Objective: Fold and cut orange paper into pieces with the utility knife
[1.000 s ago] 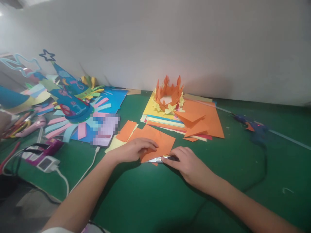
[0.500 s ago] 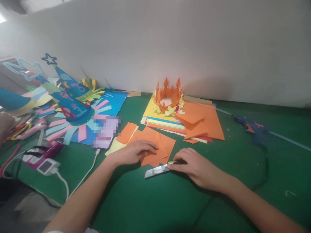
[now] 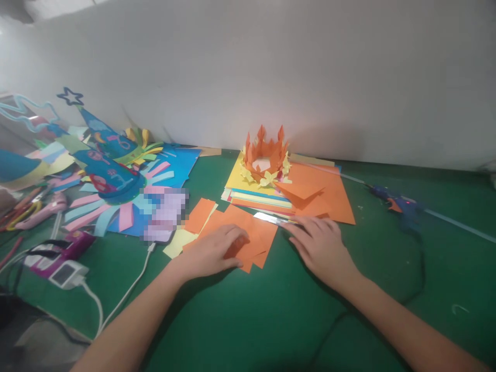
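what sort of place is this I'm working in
Probably a paper-craft workspace, though whether home, classroom or workshop I can't tell. The signs are the cutter in your right hand, the spiky paper crown and what looks like a glue gun.

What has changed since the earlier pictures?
The right hand, still holding the knife, has carried it forward from the near edge of the orange sheets to their far right edge. The left hand stays on the sheets; the paper crown stands as before.
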Tool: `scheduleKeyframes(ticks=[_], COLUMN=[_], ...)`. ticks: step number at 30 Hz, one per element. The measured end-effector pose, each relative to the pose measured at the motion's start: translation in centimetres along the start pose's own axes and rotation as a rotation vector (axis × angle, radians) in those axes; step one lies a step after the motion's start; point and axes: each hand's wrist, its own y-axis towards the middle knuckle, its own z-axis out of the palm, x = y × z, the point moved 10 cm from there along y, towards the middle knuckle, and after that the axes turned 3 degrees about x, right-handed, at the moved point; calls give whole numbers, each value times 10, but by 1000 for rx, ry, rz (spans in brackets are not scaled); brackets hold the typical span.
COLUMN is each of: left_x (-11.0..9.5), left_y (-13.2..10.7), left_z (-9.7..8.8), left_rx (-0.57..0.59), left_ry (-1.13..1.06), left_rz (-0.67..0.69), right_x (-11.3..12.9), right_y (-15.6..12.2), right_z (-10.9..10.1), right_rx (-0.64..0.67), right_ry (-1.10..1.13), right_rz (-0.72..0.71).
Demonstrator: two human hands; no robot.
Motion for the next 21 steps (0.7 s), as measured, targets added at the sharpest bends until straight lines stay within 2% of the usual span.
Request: scheduleKeyframes(ticks=[3, 5, 10, 13, 16, 17, 19, 21], left_x=[-2, -5, -9, -5, 13, 22, 42, 61], left_y=[0, 1, 2, 0, -4, -7, -16, -23], left_z=[2, 4, 4, -8, -32, -45, -68, -78], left_rx=[5, 6, -3, -57, -195, -296, -490, -583], left_ry=[-31, -50, -145, -181, -151, -113, -1, 86], left_rz=[6, 11, 40, 63, 37, 10, -85, -193], right_x=[35, 50, 53, 51, 54, 56, 58, 58], right_y=[-1, -3, -6, -6, -8, -8, -8, -8], right_z=[6, 13, 27, 30, 31, 31, 31, 31], right_rx=[107, 194, 298, 314, 340, 349, 368, 379], right_ry=[172, 243, 254, 259, 267, 268, 275, 284], right_rz=[-183, -252, -263, -264, -304, -321, -344, -347])
